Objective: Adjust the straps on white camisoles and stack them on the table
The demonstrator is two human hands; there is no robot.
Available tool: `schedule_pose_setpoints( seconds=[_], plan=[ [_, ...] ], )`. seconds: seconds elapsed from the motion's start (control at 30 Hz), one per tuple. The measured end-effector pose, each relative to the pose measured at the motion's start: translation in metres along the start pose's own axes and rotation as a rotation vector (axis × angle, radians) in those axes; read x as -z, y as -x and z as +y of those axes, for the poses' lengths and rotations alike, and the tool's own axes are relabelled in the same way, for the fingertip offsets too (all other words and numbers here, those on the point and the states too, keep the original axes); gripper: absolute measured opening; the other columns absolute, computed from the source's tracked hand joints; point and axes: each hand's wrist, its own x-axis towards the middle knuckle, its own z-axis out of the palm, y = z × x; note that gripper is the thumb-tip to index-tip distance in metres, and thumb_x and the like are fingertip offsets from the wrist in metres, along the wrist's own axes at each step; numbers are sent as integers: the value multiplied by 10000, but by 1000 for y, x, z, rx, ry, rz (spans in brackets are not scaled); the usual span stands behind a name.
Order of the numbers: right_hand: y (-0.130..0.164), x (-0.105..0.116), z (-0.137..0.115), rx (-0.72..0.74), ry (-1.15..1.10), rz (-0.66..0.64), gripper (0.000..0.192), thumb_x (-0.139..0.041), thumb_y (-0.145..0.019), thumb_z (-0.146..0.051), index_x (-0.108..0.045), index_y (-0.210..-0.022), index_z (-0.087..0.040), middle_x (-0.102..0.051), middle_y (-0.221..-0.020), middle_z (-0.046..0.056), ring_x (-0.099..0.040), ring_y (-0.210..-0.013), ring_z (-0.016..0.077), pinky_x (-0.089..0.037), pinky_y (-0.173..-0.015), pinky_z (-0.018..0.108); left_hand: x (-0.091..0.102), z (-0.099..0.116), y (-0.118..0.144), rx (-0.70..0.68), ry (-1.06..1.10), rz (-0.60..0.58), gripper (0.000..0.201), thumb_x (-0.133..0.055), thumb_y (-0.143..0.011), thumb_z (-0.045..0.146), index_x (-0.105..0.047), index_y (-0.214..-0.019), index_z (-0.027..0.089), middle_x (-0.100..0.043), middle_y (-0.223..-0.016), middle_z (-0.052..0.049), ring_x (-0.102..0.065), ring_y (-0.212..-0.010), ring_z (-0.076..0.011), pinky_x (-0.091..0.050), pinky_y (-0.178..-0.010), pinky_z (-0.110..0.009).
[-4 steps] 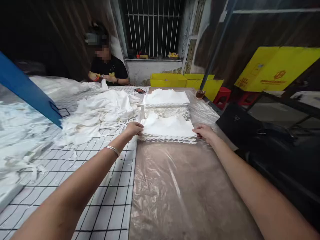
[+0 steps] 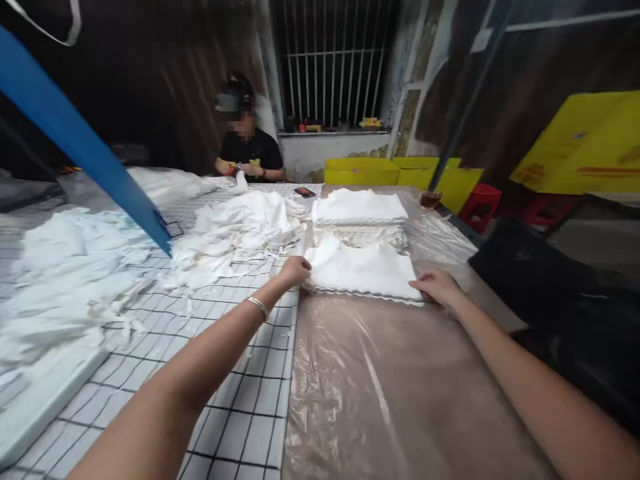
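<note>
A white garment [image 2: 360, 270] with a wavy hem lies flat on top of a low stack of similar pieces. At its left edge my left hand [image 2: 295, 271] is closed, pinching the fabric between thumb and fingers. My right hand [image 2: 438, 288] has its fingertips closed on the opposite edge, near the hem corner. Just behind is a taller stack of folded white garments [image 2: 361, 208], with wavy hems showing along its front. Both stacks rest on clear plastic sheeting over a brown surface [image 2: 360, 373].
Loose white garments [image 2: 245, 230] are heaped on the checked tablecloth [image 2: 240, 400], with a pale bluish heap [image 2: 75, 267] further left. A blue post [image 2: 100, 153] slants across. A co-worker [image 2: 250, 150] holds orange-handled scissors across the table. A glass of brown liquid [image 2: 430, 199] stands back right.
My view has turned left, so the whole scene sits further right and a little lower. Both hands remain at the garment's side edges.
</note>
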Motion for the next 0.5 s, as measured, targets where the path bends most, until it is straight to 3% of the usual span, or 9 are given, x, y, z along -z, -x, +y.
schedule_pose_setpoints(
  seconds=[0.13,0.23,0.33,0.4,0.5],
  plan=[
    [10,8,18,212,136,197,358,-721,-520,-425,-515,-741,-232,-550,-610,-13,-548,-593,191,-394,-558,300,28,-20,-24,2,-51,212,118,-703,-742,222,-691,-849,174,-688,-859,-33,-630,-789,-169,-469,-686,-246],
    [38,14,31,281,73,191,466,-662,-534,-574,-530,-829,-240,-588,-685,21,-586,-641,219,-457,-601,342,58,-36,-47,58,-77,386,194,-562,-875,283,-657,-992,162,-660,-1005,-89,-612,-888,-206,-462,-748,-299],
    [80,11,36,272,61,151,511,-626,-524,-645,-541,-829,-243,-586,-659,24,-580,-602,211,-493,-585,346,68,-42,-66,11,-98,485,241,-578,-862,261,-643,-1083,191,-580,-1213,-119,-532,-1113,-260,-413,-907,-363],
    [105,5,38,246,94,128,526,-610,-513,-662,-569,-824,-240,-607,-666,31,-591,-597,207,-511,-582,341,66,-39,-77,-80,-99,479,231,-656,-781,193,-688,-1006,231,-567,-1255,-96,-446,-1227,-288,-333,-1008,-404],
    [128,3,50,245,134,108,524,-609,-545,-667,-609,-848,-240,-642,-705,36,-615,-624,196,-533,-598,315,69,-24,-90,-149,-53,446,93,-654,-748,146,-712,-721,213,-665,-1040,-97,-455,-1195,-331,-260,-1034,-495]
  ],
)
